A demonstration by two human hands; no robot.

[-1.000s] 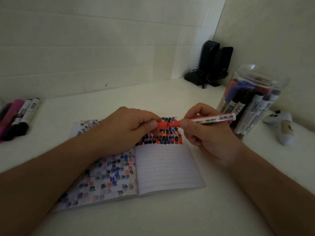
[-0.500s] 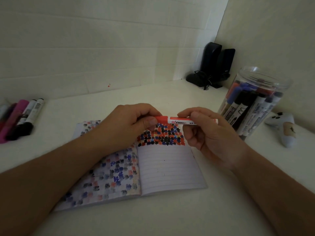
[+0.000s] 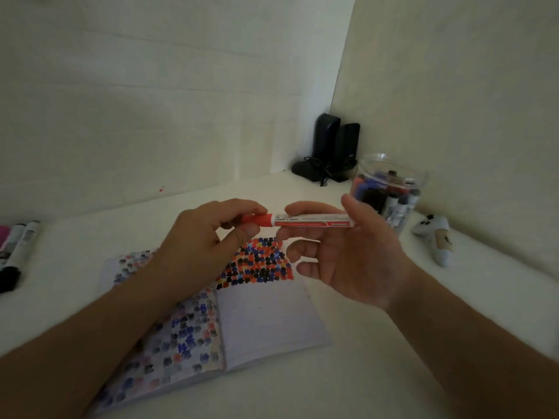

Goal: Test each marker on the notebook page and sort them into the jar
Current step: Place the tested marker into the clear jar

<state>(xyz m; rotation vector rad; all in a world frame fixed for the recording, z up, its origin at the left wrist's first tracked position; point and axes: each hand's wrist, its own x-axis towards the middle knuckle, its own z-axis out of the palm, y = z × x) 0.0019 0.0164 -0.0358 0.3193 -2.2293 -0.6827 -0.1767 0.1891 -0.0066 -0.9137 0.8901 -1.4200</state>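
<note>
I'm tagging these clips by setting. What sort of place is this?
Most likely a home desk or study corner, though that is a guess. A white tabletop meets two plain walls, a pair of black speakers stands in the corner, and an open notebook lies by a jar of markers.

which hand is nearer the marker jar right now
Right. The right hand is just in front of the jar, its thumb overlapping it in view; the left hand is further left, pinching the red marker's cap.
</note>
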